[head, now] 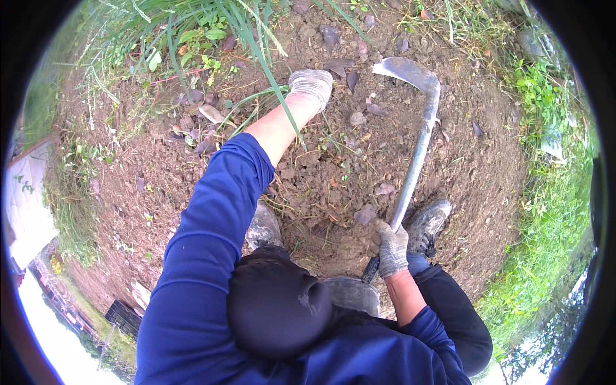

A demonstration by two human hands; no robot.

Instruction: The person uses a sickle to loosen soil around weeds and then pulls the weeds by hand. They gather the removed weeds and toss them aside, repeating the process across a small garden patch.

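Note:
My left hand (312, 86), in a grey knitted work glove, reaches forward, low over the bare soil (332, 187). Its fingers are curled away from the camera and hidden, so whether they grip anything does not show. Long green grass blades (262, 60) hang over and beside that wrist. My right hand (392, 245), gloved the same way, is closed around the lower shaft of a sickle-like hand tool (414, 163). The tool's grey shaft runs forward to a curved metal blade (404, 70) pointing left above the ground. Its dark grip end (370, 269) sticks out below my hand.
Tall grass clumps (187, 29) grow at the front left. Brown fallen leaves (337, 65) lie scattered on the soil. My muddy boots (428, 224) stand either side. Green grass (544, 226) borders the right; a black crate (124, 317) sits at the lower left.

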